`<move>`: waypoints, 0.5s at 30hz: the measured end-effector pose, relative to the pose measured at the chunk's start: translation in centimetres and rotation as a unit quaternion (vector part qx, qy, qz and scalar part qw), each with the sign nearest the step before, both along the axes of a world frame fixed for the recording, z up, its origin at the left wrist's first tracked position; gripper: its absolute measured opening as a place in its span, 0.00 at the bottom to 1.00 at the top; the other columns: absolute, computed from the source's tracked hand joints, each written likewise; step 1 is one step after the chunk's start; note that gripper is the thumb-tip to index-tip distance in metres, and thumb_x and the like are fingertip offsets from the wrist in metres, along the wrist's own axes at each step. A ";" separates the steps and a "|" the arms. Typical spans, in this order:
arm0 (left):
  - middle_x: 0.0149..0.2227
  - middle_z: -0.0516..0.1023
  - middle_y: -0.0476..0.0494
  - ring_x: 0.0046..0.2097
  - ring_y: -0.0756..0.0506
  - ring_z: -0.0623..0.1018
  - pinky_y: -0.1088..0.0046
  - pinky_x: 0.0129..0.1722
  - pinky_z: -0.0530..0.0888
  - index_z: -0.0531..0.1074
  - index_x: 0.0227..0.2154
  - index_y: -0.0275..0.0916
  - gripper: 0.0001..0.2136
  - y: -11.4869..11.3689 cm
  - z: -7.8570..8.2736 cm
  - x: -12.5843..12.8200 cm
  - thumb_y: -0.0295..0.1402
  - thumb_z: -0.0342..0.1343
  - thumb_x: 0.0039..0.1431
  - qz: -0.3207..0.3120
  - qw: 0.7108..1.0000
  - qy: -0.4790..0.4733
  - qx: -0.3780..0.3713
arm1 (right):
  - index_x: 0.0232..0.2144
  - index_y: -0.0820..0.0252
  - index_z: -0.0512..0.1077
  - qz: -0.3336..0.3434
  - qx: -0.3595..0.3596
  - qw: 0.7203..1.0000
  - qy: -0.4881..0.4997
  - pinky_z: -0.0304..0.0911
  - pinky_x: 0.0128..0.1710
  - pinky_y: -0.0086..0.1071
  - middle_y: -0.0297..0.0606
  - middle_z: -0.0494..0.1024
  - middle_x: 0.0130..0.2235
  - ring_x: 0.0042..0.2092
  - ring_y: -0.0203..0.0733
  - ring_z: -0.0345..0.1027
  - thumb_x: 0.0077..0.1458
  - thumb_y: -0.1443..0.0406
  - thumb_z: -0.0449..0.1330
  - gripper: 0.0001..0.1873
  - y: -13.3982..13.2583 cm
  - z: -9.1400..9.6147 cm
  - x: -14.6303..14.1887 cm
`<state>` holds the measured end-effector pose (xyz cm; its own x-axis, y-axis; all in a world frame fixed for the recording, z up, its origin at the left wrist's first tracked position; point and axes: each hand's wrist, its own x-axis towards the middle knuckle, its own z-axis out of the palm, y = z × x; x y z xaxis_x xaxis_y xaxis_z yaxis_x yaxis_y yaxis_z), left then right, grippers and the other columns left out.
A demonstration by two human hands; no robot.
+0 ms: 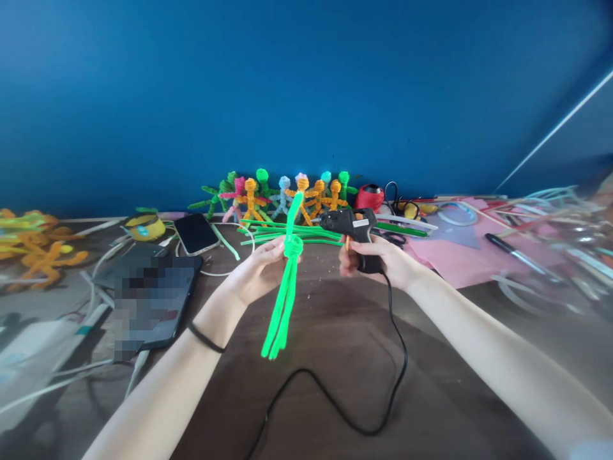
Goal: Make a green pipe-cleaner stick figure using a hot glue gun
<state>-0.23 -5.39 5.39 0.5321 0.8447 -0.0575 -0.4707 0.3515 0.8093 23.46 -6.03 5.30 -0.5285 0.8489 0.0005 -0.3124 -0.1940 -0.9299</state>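
Head view: the left hand (268, 265) is closed on the green figure (293, 248), thumb and fingers meeting at its wound knot. The figure is thus in mid-air over the near part of the table (325, 332), between the two hands. Gripping at the knot appears sensible: one strand stands up above it, slightly tilted, and the long strands hang down unobstructed.

The right hand (393, 259) is wrapped around the handle of a black glue gun (347, 222), fingers at the front near the trigger; whether the trigger is pressed cannot be told. The nozzle points left, towards the upright strand, with a gap showing between. This hold presumably presents the tip to the figure while the fingers stay behind the nozzle.

The black cord (405, 348) drops from the handle and lies in a loose curve on the table; the slack likely gives the gun freedom to move.

Loose green pipe cleaners (261, 231) lie crosswise just beyond the hands, apparently within easy reach. Behind them, finished-looking dolls (250, 195) stand in a row near the blue wall (306, 83), probably out of the working area. A phone (195, 234) lies to the left, pink paper (450, 262) and a marker (517, 253) to the right.
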 end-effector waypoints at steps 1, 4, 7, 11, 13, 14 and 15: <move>0.27 0.72 0.48 0.31 0.51 0.74 0.77 0.27 0.68 0.72 0.26 0.33 0.11 0.0 0.0 -0.1 0.29 0.66 0.39 0.000 1.000 0.000 0.002 | 0.30 0.63 0.63 -0.011 -0.017 0.999 -0.029 0.63 0.26 0.29 0.37 0.76 0.26 0.28 0.39 0.72 0.49 0.62 0.60 0.10 0.2 -0.2 0.0; 0.26 0.72 0.48 0.28 0.52 0.72 0.78 0.24 0.66 0.72 0.27 0.34 0.11 0.1 0.0 -0.2 0.30 0.66 0.39 0.007 1.000 0.009 -0.002 | 0.27 0.62 0.62 -0.026 -0.044 0.986 -0.158 0.58 0.18 0.25 0.42 0.78 0.23 0.24 0.39 0.72 0.54 0.58 0.54 0.12 0.7 -0.9 0.1; 0.23 0.70 0.49 0.25 0.53 0.70 0.79 0.22 0.64 0.72 0.27 0.36 0.10 0.0 0.0 -0.2 0.32 0.66 0.41 0.017 0.999 0.033 -0.005 | 0.21 0.62 0.62 -0.030 -0.032 0.944 -0.328 0.48 0.12 0.25 0.38 0.71 0.13 0.12 0.35 0.61 0.56 0.53 0.50 0.20 0.8 -1.8 -0.1; 0.19 0.64 0.51 0.22 0.55 0.65 0.82 0.18 0.61 0.72 0.25 0.35 0.11 -0.2 0.4 0.1 0.33 0.66 0.40 0.005 0.999 0.049 0.018 | 0.13 0.59 0.59 -0.025 0.035 0.860 -0.509 0.49 0.14 0.29 0.34 0.62 0.07 0.10 0.34 0.54 0.54 0.45 0.48 0.29 0.3 -1.8 -0.3; 0.19 0.62 0.52 0.21 0.57 0.63 0.83 0.17 0.59 0.71 0.25 0.34 0.11 -0.3 0.6 0.3 0.33 0.66 0.40 -0.001 0.998 0.061 0.025 | 0.12 0.58 0.58 -0.024 0.069 0.806 -0.587 0.52 0.19 0.30 0.34 0.62 0.08 0.12 0.35 0.57 0.54 0.44 0.46 0.30 -0.2 -1.2 -0.4; 0.19 0.62 0.53 0.20 0.57 0.62 0.83 0.17 0.58 0.70 0.25 0.34 0.11 -0.3 0.6 0.4 0.33 0.66 0.41 -0.002 0.997 0.068 0.027 | 0.12 0.58 0.59 -0.011 0.082 0.780 -0.620 0.53 0.21 0.30 0.34 0.63 0.09 0.14 0.36 0.59 0.55 0.45 0.44 0.30 -0.4 -0.8 -0.5; 0.19 0.62 0.53 0.20 0.58 0.61 0.84 0.16 0.57 0.70 0.25 0.33 0.11 -0.4 0.6 0.5 0.33 0.66 0.42 0.000 0.997 0.074 0.030 | 0.13 0.59 0.61 0.004 0.093 0.758 -0.646 0.54 0.24 0.30 0.35 0.63 0.10 0.16 0.37 0.61 0.57 0.46 0.42 0.31 -0.6 -0.5 -0.6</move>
